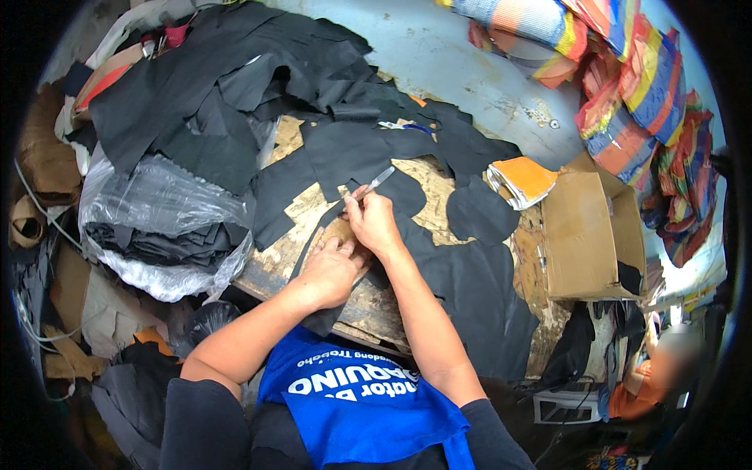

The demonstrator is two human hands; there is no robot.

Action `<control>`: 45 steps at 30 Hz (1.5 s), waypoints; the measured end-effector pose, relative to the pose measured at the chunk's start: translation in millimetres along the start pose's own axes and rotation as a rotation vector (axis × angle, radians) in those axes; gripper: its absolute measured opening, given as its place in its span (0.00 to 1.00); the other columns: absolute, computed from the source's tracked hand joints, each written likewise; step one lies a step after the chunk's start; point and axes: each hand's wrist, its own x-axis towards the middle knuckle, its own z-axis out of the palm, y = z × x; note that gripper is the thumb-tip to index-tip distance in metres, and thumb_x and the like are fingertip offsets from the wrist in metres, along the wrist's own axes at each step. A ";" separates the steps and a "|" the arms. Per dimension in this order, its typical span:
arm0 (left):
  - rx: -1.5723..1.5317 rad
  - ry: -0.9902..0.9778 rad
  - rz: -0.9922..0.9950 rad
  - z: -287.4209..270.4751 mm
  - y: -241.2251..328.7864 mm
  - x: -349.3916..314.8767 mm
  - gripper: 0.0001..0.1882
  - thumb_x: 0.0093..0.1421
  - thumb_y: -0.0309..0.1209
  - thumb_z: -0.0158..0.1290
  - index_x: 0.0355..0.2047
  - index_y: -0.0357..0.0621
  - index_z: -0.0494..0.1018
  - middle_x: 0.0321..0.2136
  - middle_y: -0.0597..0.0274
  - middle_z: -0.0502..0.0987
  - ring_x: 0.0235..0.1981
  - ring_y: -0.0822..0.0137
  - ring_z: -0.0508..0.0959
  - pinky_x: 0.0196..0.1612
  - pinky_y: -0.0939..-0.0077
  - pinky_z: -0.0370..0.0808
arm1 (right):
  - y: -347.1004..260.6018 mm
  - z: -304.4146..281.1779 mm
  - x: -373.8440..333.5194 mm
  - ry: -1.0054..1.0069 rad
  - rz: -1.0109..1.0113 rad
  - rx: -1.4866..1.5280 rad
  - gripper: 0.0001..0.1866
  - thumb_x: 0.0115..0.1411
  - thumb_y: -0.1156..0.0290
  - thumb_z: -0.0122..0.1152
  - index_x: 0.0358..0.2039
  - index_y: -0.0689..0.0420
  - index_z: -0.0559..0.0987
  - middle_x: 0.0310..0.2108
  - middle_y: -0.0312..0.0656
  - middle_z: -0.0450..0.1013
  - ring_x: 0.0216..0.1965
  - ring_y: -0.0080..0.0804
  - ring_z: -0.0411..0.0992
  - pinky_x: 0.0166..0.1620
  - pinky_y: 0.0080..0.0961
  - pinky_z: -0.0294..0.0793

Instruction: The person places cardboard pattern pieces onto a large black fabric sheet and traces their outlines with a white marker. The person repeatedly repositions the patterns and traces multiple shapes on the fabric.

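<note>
Over the worktable, my right hand is closed round a slim silver pen-like tool, whose upper end sticks out past the fingers; the working end is hidden. Close beside it, my left hand lies with fingers spread, pressing on a brown flat piece like a cardboard pattern. Under both hands are sheets of black leather-like material with irregular cut-out edges.
Worn wooden tabletop shows between the sheets. A large black heap and a clear plastic bag of black pieces stand left. At right are an orange-covered pad, a cardboard box and striped sacks. Another person is lower right.
</note>
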 end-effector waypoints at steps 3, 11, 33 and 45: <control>0.075 -0.148 0.061 -14.0 -6.0 7.9 0.32 0.47 0.26 0.50 0.57 0.49 0.66 0.55 0.45 0.65 0.52 0.46 0.67 0.59 0.60 0.61 | 5.6 -7.6 -3.2 0.040 -0.064 -0.118 0.08 0.60 0.74 0.55 0.29 0.67 0.73 0.17 0.46 0.74 0.24 0.27 0.77 0.26 0.25 0.74; 0.123 -0.367 0.133 -29.9 -19.0 17.9 0.42 0.41 0.30 0.58 0.61 0.54 0.62 0.62 0.42 0.54 0.61 0.40 0.57 0.63 0.54 0.55 | -9.6 -48.3 -50.2 0.113 -0.052 -0.235 0.08 0.58 0.73 0.56 0.29 0.66 0.74 0.19 0.54 0.71 0.22 0.47 0.74 0.27 0.33 0.70; -0.053 -0.251 0.244 -35.1 -39.9 20.7 0.46 0.29 0.33 0.70 0.55 0.59 0.70 0.57 0.53 0.62 0.55 0.51 0.63 0.58 0.66 0.63 | -35.9 -23.6 -126.7 -0.090 -0.432 -0.379 0.04 0.54 0.78 0.58 0.28 0.62 0.71 0.25 0.51 0.71 0.25 0.50 0.72 0.29 0.37 0.72; -0.053 -0.241 0.247 -32.9 -40.4 22.4 0.45 0.28 0.28 0.65 0.54 0.58 0.71 0.55 0.54 0.64 0.54 0.52 0.64 0.57 0.66 0.64 | -48.1 12.3 -130.0 -0.285 -0.285 0.025 0.06 0.57 0.74 0.58 0.31 0.64 0.74 0.28 0.53 0.74 0.32 0.51 0.74 0.35 0.37 0.73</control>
